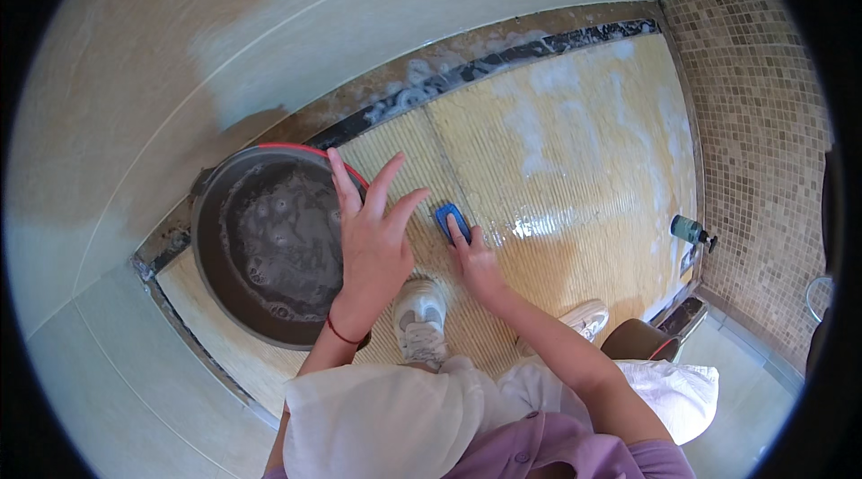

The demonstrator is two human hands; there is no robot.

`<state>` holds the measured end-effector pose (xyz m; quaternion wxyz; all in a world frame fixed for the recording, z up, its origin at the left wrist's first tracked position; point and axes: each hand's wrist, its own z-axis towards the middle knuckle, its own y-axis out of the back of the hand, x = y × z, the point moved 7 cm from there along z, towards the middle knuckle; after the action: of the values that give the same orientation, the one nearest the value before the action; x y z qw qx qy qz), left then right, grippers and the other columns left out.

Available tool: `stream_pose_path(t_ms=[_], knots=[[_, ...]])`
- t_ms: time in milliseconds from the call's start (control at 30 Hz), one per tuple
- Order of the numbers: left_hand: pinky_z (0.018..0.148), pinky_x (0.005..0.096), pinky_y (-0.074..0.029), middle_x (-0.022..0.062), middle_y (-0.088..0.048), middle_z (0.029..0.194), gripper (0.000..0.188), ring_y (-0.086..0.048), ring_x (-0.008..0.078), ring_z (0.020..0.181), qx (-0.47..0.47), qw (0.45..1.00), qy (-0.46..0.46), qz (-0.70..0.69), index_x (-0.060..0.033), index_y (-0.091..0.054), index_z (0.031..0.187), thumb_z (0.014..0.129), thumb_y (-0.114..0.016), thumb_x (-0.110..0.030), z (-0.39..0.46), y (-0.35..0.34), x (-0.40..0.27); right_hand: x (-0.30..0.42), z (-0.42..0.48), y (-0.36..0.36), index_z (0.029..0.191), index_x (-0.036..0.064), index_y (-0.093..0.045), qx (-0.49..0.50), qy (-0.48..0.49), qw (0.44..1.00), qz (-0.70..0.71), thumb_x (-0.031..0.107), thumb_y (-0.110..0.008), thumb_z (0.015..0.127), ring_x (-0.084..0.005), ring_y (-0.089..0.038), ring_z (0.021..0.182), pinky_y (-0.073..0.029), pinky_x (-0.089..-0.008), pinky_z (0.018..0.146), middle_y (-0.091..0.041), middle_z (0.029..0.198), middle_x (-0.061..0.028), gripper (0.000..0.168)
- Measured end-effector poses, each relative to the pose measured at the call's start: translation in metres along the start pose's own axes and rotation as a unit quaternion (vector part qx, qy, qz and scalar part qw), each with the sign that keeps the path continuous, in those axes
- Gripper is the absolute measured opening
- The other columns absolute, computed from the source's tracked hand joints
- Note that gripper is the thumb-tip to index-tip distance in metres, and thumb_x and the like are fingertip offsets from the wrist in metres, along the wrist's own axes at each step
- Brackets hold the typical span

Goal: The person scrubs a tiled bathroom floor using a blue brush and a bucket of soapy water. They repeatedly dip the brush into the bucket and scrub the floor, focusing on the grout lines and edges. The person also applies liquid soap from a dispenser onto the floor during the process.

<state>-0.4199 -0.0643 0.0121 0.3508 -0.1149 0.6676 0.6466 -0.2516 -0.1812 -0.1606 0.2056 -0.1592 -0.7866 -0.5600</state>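
Observation:
My right hand (477, 263) holds a small blue scrubbing brush (452, 223) against the ribbed, yellowish tile floor (417, 149). My left hand (376, 230) holds nothing; its fingers are spread over the right side of a large dark basin (202, 257) with a partly red rim. Greyish water with bubbles (289, 230) lies inside the basin. White suds (532, 129) and a shiny wet patch (539, 224) cover parts of the floor to the right of the brush.
Soapy foam lies along the dark border strip (471, 69) by the pale wall. A green pump bottle (688, 228) lies on its side near the mosaic wall (754, 115). A smaller dark bucket (636, 341) is near my right shoe (584, 319). My left shoe (420, 319) stands beside the basin.

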Motion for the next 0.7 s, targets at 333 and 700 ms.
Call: stream_pose_path(t_ms=[333, 700], knots=[[0.114, 0.0708, -0.015, 0.0128, -0.046, 0.144, 0.040, -0.008, 0.0609, 0.143, -0.015, 1.000, -0.008, 0.001, -0.0067, -0.070, 0.108, 0.075, -0.056, 0.010, -0.001, 0.004, 0.001, -0.007, -0.032, -0.008, 0.155, 0.018, -0.030, 0.080, -0.013, 0.995, -0.051, 0.021, -0.058, 0.097, -0.0433, -0.060, 0.065, -0.053, -0.0501, 0.059, -0.050, 0.104, -0.0270, 0.064], [0.115, 0.0698, -0.016, 0.0127, -0.046, 0.143, 0.040, -0.008, 0.0608, 0.143, -0.005, 1.000, -0.001, -0.007, -0.0059, -0.070, 0.108, 0.074, -0.057, 0.010, -0.002, 0.004, 0.002, -0.022, -0.080, -0.011, 0.155, 0.016, -0.030, 0.079, 0.045, 0.993, -0.077, 0.020, -0.055, 0.097, -0.0392, -0.062, 0.059, -0.054, -0.0487, 0.051, -0.050, 0.106, -0.0281, 0.063]])
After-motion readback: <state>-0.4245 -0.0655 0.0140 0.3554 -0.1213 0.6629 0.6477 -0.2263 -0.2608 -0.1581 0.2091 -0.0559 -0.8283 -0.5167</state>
